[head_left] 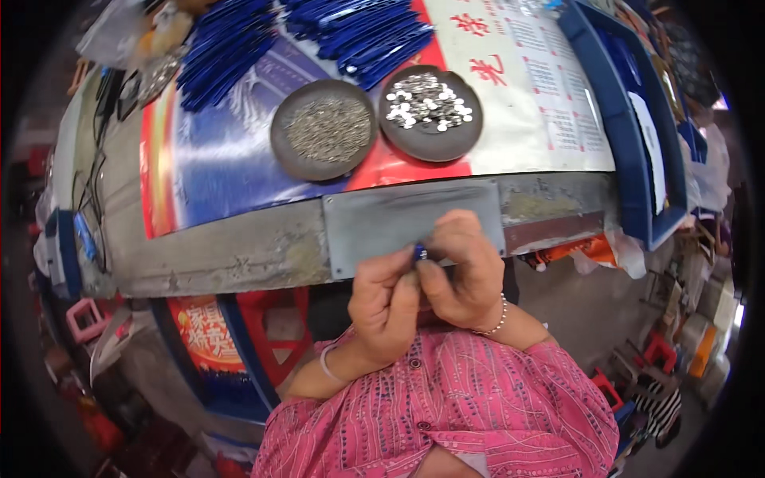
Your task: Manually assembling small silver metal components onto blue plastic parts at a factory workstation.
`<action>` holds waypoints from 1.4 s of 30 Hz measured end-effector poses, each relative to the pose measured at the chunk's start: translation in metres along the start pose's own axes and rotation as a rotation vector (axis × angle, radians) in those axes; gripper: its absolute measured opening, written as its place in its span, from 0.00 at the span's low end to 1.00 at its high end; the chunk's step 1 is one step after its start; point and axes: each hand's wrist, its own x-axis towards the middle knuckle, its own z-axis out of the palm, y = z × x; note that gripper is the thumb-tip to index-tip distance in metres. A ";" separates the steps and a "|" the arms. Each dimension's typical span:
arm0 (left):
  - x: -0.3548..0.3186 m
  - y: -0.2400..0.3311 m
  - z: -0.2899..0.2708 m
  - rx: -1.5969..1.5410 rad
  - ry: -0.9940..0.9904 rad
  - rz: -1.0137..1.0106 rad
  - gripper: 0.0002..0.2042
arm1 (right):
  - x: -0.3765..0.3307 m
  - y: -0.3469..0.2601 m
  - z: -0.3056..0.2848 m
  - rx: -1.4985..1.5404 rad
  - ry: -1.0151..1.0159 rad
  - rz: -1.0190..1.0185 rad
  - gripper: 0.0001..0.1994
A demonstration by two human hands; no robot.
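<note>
Hands raised together at table edge (239, 259), left hand (386, 299) and right hand (462, 271) grips pinching small blue piece (419, 252)

Small assembly workshop, judging by a worn metal-edged workbench (231, 255) covered with a printed poster (239, 159), two dark dishes of tiny metal parts (323, 127) (430, 111), stacked blue strips (223, 48), blue plastic crate (637, 159) alongside.

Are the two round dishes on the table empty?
No, the left dish holds thin metal pins and the right dish holds shiny small round pieces.
</note>
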 end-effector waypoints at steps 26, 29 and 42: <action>-0.003 -0.005 -0.014 0.036 -0.009 -0.046 0.15 | 0.003 -0.017 0.005 0.182 -0.157 0.504 0.05; -0.005 -0.002 -0.010 -0.046 -0.020 -0.061 0.15 | 0.001 -0.010 0.002 0.473 -0.156 0.624 0.05; -0.008 -0.010 -0.009 0.163 0.091 0.073 0.11 | -0.012 -0.011 0.014 -0.195 -0.012 0.014 0.07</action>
